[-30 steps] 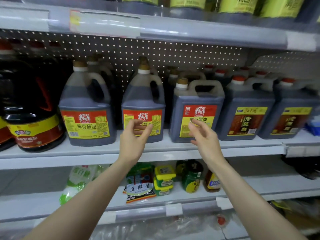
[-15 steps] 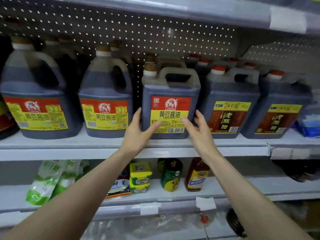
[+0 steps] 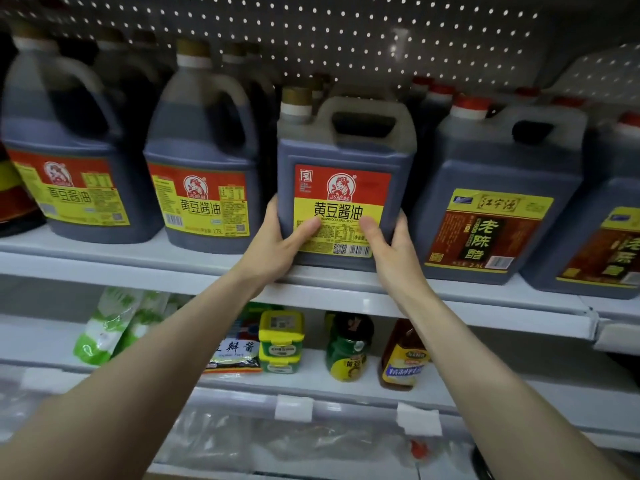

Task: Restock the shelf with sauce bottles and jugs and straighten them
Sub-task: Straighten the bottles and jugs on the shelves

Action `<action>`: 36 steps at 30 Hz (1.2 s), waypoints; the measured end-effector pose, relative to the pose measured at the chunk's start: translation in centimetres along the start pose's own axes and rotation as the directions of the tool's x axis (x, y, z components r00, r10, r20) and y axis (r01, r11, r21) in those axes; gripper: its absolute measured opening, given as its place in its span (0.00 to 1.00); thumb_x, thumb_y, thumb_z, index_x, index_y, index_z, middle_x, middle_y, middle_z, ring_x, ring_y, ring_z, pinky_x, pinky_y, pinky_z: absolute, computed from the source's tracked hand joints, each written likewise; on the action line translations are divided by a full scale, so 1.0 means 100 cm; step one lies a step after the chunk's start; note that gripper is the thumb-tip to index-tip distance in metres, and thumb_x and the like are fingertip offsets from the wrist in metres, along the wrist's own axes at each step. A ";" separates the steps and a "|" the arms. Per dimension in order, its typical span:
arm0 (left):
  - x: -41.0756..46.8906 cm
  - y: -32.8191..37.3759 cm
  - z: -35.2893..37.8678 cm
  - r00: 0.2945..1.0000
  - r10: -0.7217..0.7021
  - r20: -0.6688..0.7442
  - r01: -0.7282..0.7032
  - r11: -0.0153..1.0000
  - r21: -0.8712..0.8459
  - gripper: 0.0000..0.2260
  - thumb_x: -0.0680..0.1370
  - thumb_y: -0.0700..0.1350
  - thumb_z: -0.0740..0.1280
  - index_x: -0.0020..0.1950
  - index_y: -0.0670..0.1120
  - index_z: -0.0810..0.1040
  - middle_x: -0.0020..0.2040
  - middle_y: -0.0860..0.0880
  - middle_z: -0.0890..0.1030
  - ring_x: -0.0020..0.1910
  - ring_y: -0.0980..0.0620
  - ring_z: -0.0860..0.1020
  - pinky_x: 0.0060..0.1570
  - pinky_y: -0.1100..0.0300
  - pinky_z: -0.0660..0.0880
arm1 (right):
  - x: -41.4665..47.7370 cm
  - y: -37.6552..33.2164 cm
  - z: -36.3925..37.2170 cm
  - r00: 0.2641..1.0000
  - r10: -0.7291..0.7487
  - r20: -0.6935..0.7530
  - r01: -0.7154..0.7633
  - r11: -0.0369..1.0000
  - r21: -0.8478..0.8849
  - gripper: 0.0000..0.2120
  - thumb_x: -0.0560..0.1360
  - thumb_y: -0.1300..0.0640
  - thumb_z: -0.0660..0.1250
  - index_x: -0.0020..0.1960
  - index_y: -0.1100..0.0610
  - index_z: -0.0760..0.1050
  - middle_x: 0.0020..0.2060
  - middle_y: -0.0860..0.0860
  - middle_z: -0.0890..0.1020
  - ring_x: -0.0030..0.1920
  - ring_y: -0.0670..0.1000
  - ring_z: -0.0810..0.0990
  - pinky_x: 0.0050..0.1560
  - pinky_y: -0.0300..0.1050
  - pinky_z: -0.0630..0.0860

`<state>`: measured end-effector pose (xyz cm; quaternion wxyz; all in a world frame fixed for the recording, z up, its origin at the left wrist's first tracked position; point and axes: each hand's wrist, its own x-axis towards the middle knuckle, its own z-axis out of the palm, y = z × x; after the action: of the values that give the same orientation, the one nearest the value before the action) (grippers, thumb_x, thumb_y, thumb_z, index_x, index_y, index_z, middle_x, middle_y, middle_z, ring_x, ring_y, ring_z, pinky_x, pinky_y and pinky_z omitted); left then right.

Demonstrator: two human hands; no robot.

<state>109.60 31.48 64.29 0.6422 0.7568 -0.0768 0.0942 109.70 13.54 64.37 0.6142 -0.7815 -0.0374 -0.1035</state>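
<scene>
A square soy sauce jug (image 3: pixel 346 150) with a red and yellow label stands upright at the front of the white shelf (image 3: pixel 138 268), in the middle of the row. My left hand (image 3: pixel 277 240) grips its lower left corner, thumb pressed on the label. My right hand (image 3: pixel 391 244) grips its lower right corner in the same way. Two rounder soy sauce jugs (image 3: pixel 204 174) (image 3: pixel 65 161) with the same brand label stand to its left. Vinegar jugs (image 3: pixel 498 199) (image 3: pixel 602 230) with red caps stand to its right. More jugs stand behind, mostly hidden.
A perforated back panel (image 3: pixel 346 36) closes the shelf. On the shelf below sit green bags (image 3: pixel 110 323), a sauce pouch (image 3: pixel 235 351), a yellow-green tub (image 3: pixel 280 341), a green jar (image 3: pixel 348 348) and a small amber bottle (image 3: pixel 403 358). A dark bottle (image 3: pixel 14 195) stands at far left.
Both hands moved forward from open in front of the jugs and closed onto the lower corners of the square jug. The camera moved closer and to the right.
</scene>
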 end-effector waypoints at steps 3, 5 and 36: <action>0.000 0.000 -0.001 1.000 0.000 -0.015 0.000 1.000 0.006 0.25 0.78 0.48 0.66 0.72 0.46 0.62 0.59 0.56 0.79 0.53 0.66 0.78 0.49 0.74 0.74 | 0.002 0.001 0.002 1.000 -0.010 0.012 0.010 1.000 -0.001 0.44 0.67 0.31 0.61 0.77 0.48 0.55 0.70 0.46 0.71 0.69 0.48 0.70 0.71 0.54 0.66; 0.002 0.000 -0.001 1.000 -0.003 -0.011 0.003 1.000 0.005 0.25 0.78 0.48 0.66 0.72 0.47 0.62 0.59 0.56 0.79 0.54 0.66 0.78 0.49 0.73 0.74 | 0.003 0.002 0.002 1.000 -0.017 0.015 0.017 1.000 -0.008 0.45 0.66 0.30 0.61 0.77 0.48 0.55 0.70 0.46 0.71 0.69 0.48 0.70 0.71 0.54 0.66; 0.011 -0.008 -0.004 1.000 0.003 0.027 -0.003 1.000 0.003 0.26 0.77 0.51 0.66 0.72 0.50 0.62 0.60 0.57 0.78 0.56 0.64 0.77 0.52 0.71 0.74 | 0.011 0.011 0.009 1.000 -0.002 -0.017 0.001 1.000 -0.004 0.45 0.66 0.29 0.60 0.77 0.49 0.55 0.69 0.46 0.72 0.68 0.49 0.71 0.70 0.54 0.68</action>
<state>110.84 31.95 63.88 0.6398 0.7589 -0.0864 0.0850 111.09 14.11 63.36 0.6130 -0.7816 -0.0325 -0.1108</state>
